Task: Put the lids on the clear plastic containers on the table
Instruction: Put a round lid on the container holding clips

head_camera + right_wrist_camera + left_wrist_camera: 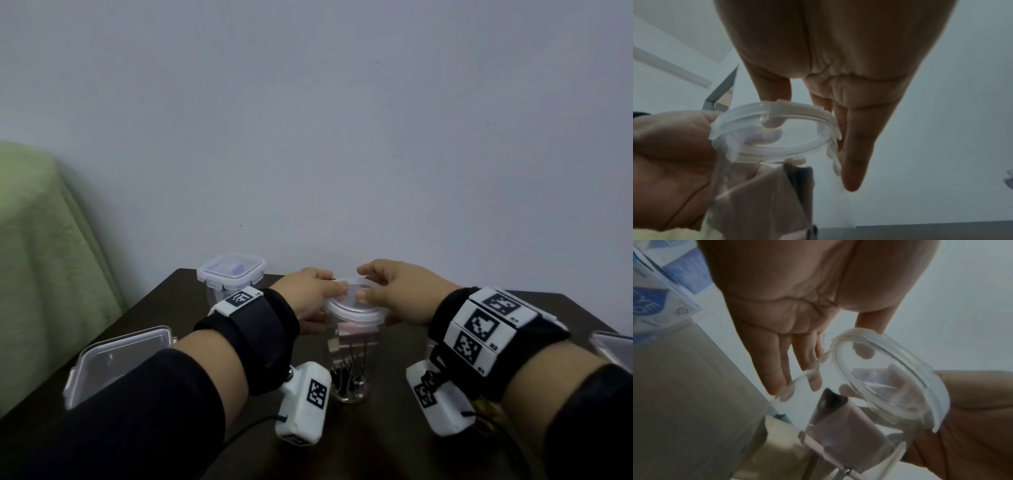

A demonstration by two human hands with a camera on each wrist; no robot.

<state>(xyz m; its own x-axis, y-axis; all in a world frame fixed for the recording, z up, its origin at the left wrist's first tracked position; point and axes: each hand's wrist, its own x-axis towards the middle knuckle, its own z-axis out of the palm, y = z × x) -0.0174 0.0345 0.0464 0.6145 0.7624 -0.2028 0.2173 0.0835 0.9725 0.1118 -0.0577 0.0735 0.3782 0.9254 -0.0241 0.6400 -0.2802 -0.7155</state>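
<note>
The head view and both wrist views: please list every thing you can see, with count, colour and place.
round lid: 1, translucent white, on top of the tall jar, between both hands
tall jar: 1, clear, table centre, upright
binder clips: several, black and pinkish, inside the jar
square container: 1, clear, lid on, far left of table; something blue inside
rectangular container: 1, clear, near left table edge
table: 1, dark brown
green cloth: 1, far left
wall: pale grey, behind
wrist cameras: 2, white, under the wrists
left hand: holds lid and jar top
right hand: grips lid rim
</note>
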